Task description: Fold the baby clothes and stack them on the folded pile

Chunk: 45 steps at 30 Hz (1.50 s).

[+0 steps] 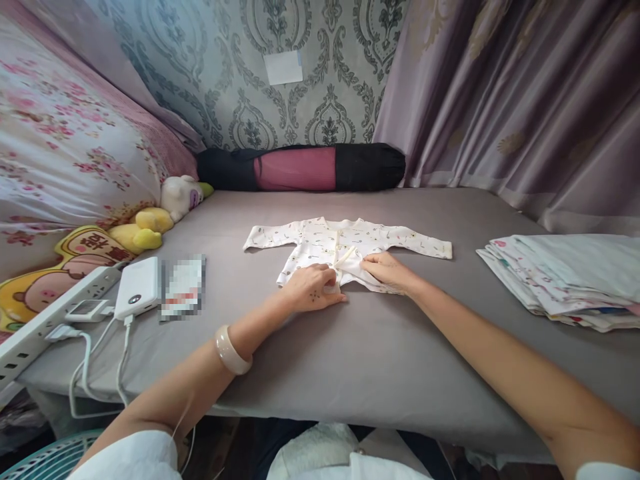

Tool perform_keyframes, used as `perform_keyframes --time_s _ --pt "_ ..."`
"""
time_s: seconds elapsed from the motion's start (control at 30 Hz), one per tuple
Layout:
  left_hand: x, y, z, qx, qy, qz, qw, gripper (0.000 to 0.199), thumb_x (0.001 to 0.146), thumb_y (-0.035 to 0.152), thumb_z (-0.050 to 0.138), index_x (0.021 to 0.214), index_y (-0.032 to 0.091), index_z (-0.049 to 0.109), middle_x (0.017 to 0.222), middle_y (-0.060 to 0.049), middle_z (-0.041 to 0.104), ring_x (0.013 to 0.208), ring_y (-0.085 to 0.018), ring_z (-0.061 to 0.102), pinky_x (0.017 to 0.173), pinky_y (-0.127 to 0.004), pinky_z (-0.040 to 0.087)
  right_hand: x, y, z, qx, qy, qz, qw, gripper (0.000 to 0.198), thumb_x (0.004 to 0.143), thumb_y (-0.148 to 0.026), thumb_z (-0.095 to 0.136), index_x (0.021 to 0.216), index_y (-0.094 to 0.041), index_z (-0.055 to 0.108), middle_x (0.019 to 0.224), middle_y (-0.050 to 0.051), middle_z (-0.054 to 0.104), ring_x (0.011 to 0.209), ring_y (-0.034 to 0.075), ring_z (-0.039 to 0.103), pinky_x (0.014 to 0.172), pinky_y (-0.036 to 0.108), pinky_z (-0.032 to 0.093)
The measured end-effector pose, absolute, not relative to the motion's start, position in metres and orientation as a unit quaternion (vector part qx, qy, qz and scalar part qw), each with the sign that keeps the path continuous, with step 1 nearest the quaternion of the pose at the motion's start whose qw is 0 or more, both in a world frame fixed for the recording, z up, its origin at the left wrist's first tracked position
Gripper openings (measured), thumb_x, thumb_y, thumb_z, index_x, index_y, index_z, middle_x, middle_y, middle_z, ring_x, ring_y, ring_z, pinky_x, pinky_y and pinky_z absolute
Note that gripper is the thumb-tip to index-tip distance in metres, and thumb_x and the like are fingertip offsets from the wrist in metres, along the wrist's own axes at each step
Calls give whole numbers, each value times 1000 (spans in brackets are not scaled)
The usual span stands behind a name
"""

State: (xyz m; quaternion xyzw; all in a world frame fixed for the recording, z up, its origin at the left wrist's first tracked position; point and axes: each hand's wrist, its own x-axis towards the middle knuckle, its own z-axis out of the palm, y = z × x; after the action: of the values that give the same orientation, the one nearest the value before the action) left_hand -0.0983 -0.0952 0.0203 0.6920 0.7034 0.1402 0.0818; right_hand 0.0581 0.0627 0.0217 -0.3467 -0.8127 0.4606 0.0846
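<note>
A small white baby shirt [320, 237] with a fine print lies spread on the grey-covered surface, its sleeves stretched out to both sides. My right hand [385, 270] pinches the lower front flap on the right and folds it back, so the plain white inside shows. On the lower front near the hem rests my left hand [313, 288], its fingers curled onto the fabric and its thumb stretched toward the middle. A pale bangle [233, 350] circles my left wrist. The fabric under the left fingers is hidden.
At right lies a stack of folded cloth [575, 273]. To the left are a white power bank [137, 290] with cables, a power strip [50, 313], a blurred packet [184, 287] and plush toys [145, 227]. A black and maroon roll [300, 168] lies along the wall.
</note>
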Motion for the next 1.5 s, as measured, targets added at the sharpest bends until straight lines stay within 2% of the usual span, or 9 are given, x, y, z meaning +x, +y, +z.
perform_keyframes --time_s 0.13,0.23,0.5,0.67,0.73,0.93,1.13,1.27,1.5 --pt "-96 -92 23 694 707 120 68 10 78 29 54 78 21 59 85 -5 64 79 -20 59 58 -27 35 57 64 20 -369 -772 504 116 18 70 -34 53 61 -20 47 51 -6 36 51 10 33 48 23 23" --pt "-104 -90 28 673 715 150 119 11 74 23 49 70 19 58 73 -2 63 68 -16 55 58 -26 35 57 62 21 -340 -794 483 148 18 70 -35 54 62 -19 52 54 -5 40 54 10 37 51 23 26" --pt "-115 -89 44 628 691 290 207 23 81 32 50 74 16 64 69 -1 61 63 -12 50 58 -23 39 57 59 30 -294 -833 436 174 24 76 -37 49 63 -18 55 57 -5 43 56 10 38 53 24 28" --pt "-119 -94 44 657 657 233 288 40 86 49 51 75 15 68 65 -1 60 57 -11 48 52 -22 36 69 46 38 -165 -890 423 52 24 79 -37 56 65 -17 60 62 -3 55 62 11 47 58 22 35" --pt "-123 -92 45 618 696 248 268 43 88 50 47 74 14 67 61 -1 58 55 -11 47 51 -23 35 76 48 39 -185 -880 434 56 24 81 -35 57 68 -17 63 67 -2 62 63 12 53 57 22 38" --pt "-120 -62 44 617 719 280 154 24 87 31 46 80 17 65 79 -4 67 72 -16 59 65 -26 45 92 92 35 -479 -712 464 222 15 89 -18 52 86 -12 65 87 8 70 58 9 60 44 17 41" --pt "-101 -19 15 707 659 249 63 21 89 21 44 97 16 63 103 -12 67 101 -23 62 92 -37 48 84 115 35 -560 -474 651 195 10 89 -6 49 84 -9 58 74 9 67 56 9 62 44 15 47" --pt "-94 -8 -5 735 650 191 37 24 91 24 45 111 15 56 121 -15 60 118 -26 55 102 -41 44 73 122 33 -542 -433 696 185 15 91 -4 43 86 -12 55 64 2 60 44 4 48 34 9 33" --pt "-92 -14 -15 725 669 163 37 34 96 31 38 124 15 50 140 -16 49 134 -28 42 113 -46 32 62 127 25 -566 -483 630 223 14 87 -10 55 75 -16 50 54 -6 47 36 2 29 30 11 19"
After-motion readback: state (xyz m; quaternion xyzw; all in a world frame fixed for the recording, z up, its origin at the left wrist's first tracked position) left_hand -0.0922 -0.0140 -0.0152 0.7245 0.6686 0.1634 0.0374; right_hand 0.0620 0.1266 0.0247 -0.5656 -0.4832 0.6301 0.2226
